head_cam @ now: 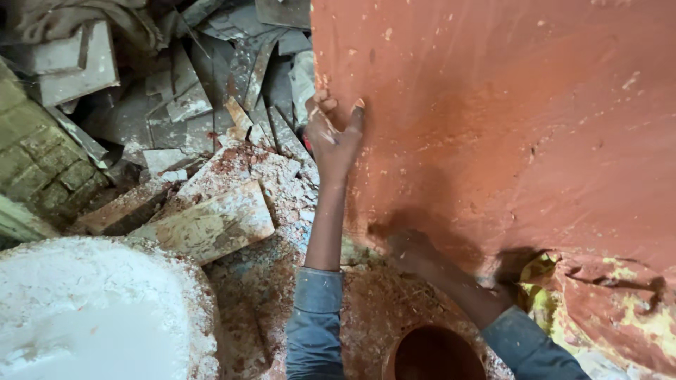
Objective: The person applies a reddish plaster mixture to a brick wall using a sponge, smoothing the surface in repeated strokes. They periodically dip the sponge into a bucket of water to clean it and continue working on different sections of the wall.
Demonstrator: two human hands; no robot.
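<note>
- While the left hand (332, 141) clamps onto the left edge of the big red-brown clay-coated slab (507, 119), fingers curl behind the edge and the thumb presses flat on the front face — a firm grip, closed on that edge.
- Lower down, the right hand (412, 252) is pressed against the same slab, near its bottom. It's blurred and smeared with clay, so whether that grip is spread flat or curled around anything, I cannot tell.
- That slab fills the whole right side of the view, standing steeply tilted, with its lower right corner showing torn patches of yellow (637, 313).
- Risk, as I judge it: the coating looks wet and slick, so the left hand could slide off the edge, and the slab could tip toward the rubble.
- Just left of the arms lies a heap of broken tiles and boards (211, 169), with one pale flat board (211, 225) close to the left forearm. Sharp corners there, bad for a slipping wrist.
- At bottom centre, a round clay pot mouth (433, 355) sits right between the two sleeves — easy to knock.
- Bottom left, a white powder-covered mound (98, 309) blocks that side; a brick wall (42, 155) closes the far left.
- Open room is thin: only the dusty strip of floor (267, 295) beside the left forearm.
</note>
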